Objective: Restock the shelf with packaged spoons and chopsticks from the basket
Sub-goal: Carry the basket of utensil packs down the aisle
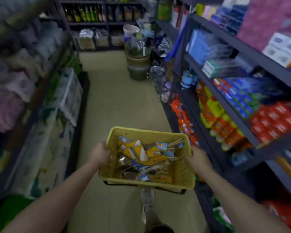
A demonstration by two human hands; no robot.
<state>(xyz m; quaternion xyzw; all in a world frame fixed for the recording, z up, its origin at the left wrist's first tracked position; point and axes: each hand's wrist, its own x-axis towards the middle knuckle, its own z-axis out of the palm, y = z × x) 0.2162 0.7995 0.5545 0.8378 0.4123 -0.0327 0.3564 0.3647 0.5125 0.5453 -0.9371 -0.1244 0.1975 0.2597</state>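
Note:
A yellow plastic basket (183,174) hangs in front of me above the aisle floor, carried by both hands. My left hand (99,154) grips its left rim and my right hand (197,156) grips its right rim. Inside lie several packaged spoons (138,152) on yellow and blue cards, and packs of wooden chopsticks (175,142) toward the far right corner. The dark shelf unit (225,101) on my right is full of coloured boxes and packets. The picture is blurred by motion.
The beige floor (118,101) runs ahead between two shelf rows. Stacked buckets and basins (139,63) stand at the aisle's far right. Clear plastic drawers (71,96) and folded cloth fill the left shelves. Bottles line the back wall. My leg and shoe (147,204) show below the basket.

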